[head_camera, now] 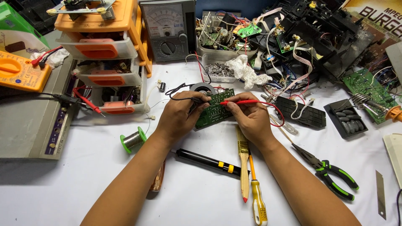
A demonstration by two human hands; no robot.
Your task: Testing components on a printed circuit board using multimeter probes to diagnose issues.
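A green circuit board (215, 109) is propped between both hands at the middle of the white table. My left hand (178, 118) supports the board's left edge and pinches a black test probe (189, 98) against it. From the right, my right hand (250, 117) grips a red test probe (243, 101) whose tip touches the board's upper right. Red and black leads run back toward the grey analog meter (168, 29).
Below the hands lie a black desoldering pump (207, 161), a paintbrush (243, 165), a yellow screwdriver (257, 196) and green-handled pliers (331, 171). A solder spool (132, 140) sits left. Orange drawers (104, 54), a yellow multimeter (23, 71), boards and wire clutter (293, 37) fill the back.
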